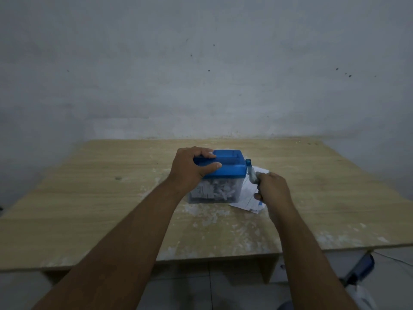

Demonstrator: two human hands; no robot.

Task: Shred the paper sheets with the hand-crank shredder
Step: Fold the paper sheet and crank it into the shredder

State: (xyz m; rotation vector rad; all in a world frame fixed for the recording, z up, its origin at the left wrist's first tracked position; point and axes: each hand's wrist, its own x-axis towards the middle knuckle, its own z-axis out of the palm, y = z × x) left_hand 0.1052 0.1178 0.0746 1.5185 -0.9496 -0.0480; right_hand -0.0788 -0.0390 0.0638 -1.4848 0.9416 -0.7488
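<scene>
I should bear down with my left hand (192, 170), which grips the hand-crank shredder (230, 167), so my right hand (272, 187), fisted round the crank (250, 170) beside it, can turn smoothly.

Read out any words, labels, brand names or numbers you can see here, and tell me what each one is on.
None can be read.
paper sheets: faint blue lines and marks, too blurred to read.
shreds in the clear bin: dark specks of print, too small to read.
blue lid: no label or brand shows.
crank: blurred, no marking shows.
</scene>
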